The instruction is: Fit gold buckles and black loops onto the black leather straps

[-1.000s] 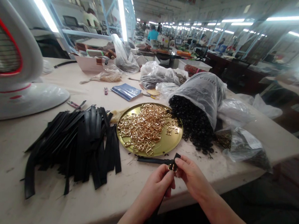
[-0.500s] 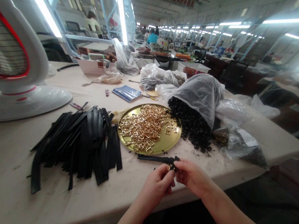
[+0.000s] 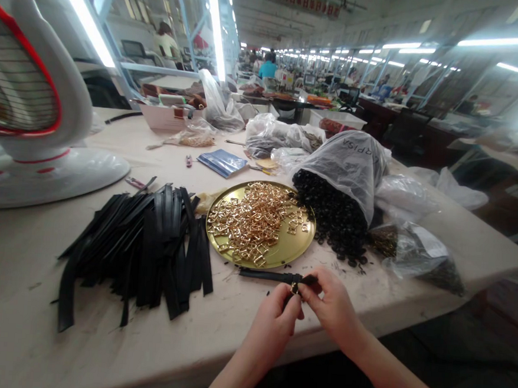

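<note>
Close to the table's front edge, my left hand (image 3: 277, 316) is closed, its thumb and fingers pinching a small gold buckle (image 3: 295, 288). My right hand (image 3: 333, 305) is closed too, gripping a short black strap (image 3: 310, 279) at the buckle. The fingers hide much of both pieces. Just beyond my hands lies another black strap (image 3: 264, 275), flat on the table; whether it touches the held one I cannot tell. Behind it, a round gold tray (image 3: 288, 256) bears a heap of gold buckles (image 3: 252, 217).
A pile of black straps (image 3: 148, 251) lies left of the tray. Small black pieces (image 3: 332, 223) spill from a translucent bag (image 3: 345, 164) at its right. A white fan (image 3: 72, 74) stands far left, a blue packet (image 3: 222, 162) behind the tray. People sit in the background.
My right hand has turned over the strap and its fingers have shifted, so the strap end now points more to the right. My left hand keeps its pinch. The view has shifted slightly.
</note>
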A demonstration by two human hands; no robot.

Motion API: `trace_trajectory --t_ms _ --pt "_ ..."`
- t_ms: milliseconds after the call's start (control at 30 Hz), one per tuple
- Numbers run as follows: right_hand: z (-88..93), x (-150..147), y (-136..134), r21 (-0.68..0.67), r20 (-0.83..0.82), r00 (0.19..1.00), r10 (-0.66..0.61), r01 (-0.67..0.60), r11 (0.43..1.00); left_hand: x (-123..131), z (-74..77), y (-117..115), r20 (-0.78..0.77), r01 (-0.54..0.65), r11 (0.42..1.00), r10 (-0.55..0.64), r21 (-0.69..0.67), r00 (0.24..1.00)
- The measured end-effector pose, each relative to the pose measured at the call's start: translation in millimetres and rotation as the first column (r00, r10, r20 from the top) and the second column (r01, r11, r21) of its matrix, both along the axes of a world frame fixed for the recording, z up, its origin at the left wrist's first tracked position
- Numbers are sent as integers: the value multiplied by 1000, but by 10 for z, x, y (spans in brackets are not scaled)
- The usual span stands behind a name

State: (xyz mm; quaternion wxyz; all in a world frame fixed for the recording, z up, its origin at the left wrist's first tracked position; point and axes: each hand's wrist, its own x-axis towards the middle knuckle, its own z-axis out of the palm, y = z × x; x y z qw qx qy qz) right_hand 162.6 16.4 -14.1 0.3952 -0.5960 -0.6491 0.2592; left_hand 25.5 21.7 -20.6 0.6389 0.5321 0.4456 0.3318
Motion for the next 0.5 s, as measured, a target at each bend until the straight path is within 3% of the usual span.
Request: trace_trajectory --t_ms 67,133,267,400,500 --pt "3 3 9 -101 -132 991 16 -29 994 -46 17 10 8 35 999 -35 10 999" --pt "16 -3 -21 -91 -181 983 6 -23 996 -76 18 32 14 52 999 -52 7 999" --pt "43 -45 -133 100 -121 992 39 -27 995 -52 -33 81 48 4 999 -2 -31 999" --pt "-3 -86 -198 92 -113 993 41 -31 995 -3 -88 93 79 -71 997 72 -19 994" --pt "-55 -14 -147 53 -108 989 99 -94 994 -12 -113 123 30 -31 999 29 37 999"
